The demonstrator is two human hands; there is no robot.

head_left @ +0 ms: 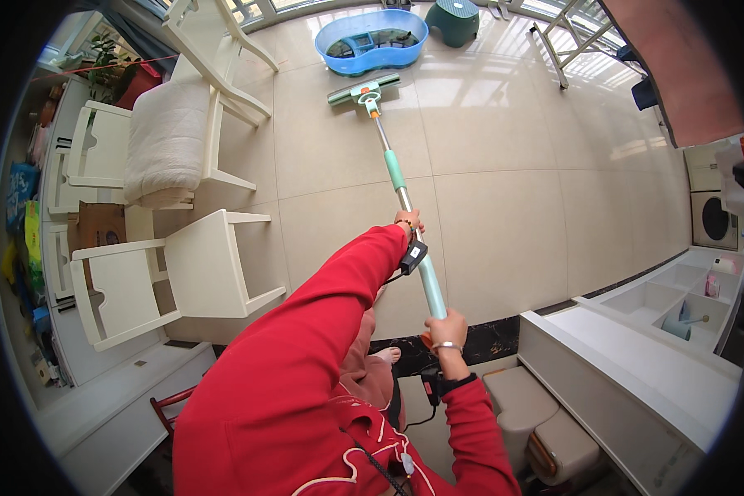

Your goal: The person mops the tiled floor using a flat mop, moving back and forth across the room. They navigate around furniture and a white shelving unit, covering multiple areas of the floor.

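Note:
A mop (pixel 395 169) with a mint-green and silver pole reaches away from me across the tiled floor. Its wide green head (pixel 364 91) rests on the tiles just short of a blue basin. My left hand (pixel 410 220) is closed around the middle of the pole. Nearer to me, my right hand (pixel 447 331) grips the thick pale-green end of the handle. Both arms are in red sleeves, and a small black device sits at each wrist.
The blue basin (pixel 372 62) holds dark water, with a green stool (pixel 453 21) beside it. White chairs (pixel 207 264) line the left, one with a folded white blanket (pixel 167 140). At right are a metal rack (pixel 558 50), white shelving (pixel 628 347) and beige padded seats (pixel 521 401).

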